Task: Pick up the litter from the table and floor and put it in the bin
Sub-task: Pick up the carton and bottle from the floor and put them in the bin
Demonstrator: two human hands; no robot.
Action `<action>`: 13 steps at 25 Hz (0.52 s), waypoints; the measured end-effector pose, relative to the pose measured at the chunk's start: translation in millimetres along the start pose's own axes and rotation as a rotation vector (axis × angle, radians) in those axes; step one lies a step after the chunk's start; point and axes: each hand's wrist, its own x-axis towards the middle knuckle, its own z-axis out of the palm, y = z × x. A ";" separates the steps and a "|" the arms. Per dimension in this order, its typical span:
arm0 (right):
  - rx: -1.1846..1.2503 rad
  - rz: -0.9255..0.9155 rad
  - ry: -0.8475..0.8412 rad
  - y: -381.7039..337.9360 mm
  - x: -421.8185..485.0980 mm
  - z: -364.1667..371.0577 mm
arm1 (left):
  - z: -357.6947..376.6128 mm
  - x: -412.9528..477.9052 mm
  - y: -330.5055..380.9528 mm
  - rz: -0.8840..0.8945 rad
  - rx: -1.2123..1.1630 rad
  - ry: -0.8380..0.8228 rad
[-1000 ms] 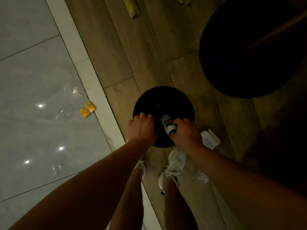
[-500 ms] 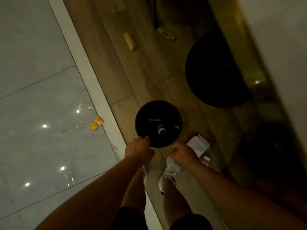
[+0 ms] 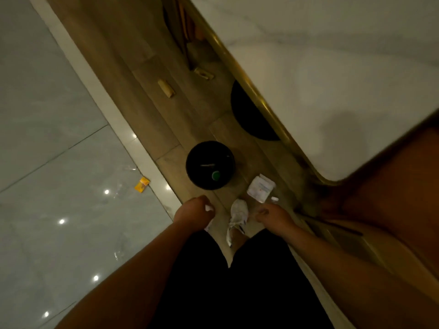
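A round black bin [image 3: 223, 151] stands on the wooden floor ahead of my feet, with a green-capped bottle [image 3: 215, 175] inside it. My left hand [image 3: 193, 213] hangs below the bin, fingers curled with nothing in them. My right hand [image 3: 273, 213] hangs loosely curled and holds nothing. A white paper packet [image 3: 260, 187] lies on the floor right of the bin, with a small white scrap [image 3: 274, 198] beside it. An orange wrapper [image 3: 141, 184] and clear plastic [image 3: 129, 168] lie on the grey tiles to the left. Two tan rolled wrappers [image 3: 166, 88] [image 3: 203, 73] lie farther ahead.
A white marble table [image 3: 332, 67] with a gold rim fills the upper right, its dark round base [image 3: 247, 115] on the floor beneath. A brown chair seat [image 3: 392, 186] sits at the right. A pale strip divides wood floor from glossy tiles [image 3: 47, 138].
My right hand let the bottle go into the bin. Both hands drew back from the bin's rim, and the view rose as I stood up, bringing the table into sight.
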 end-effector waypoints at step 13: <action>0.462 0.335 0.300 150.9 -148.9 68.0 | 44.4 -45.1 7.9 0.151 0.360 -0.206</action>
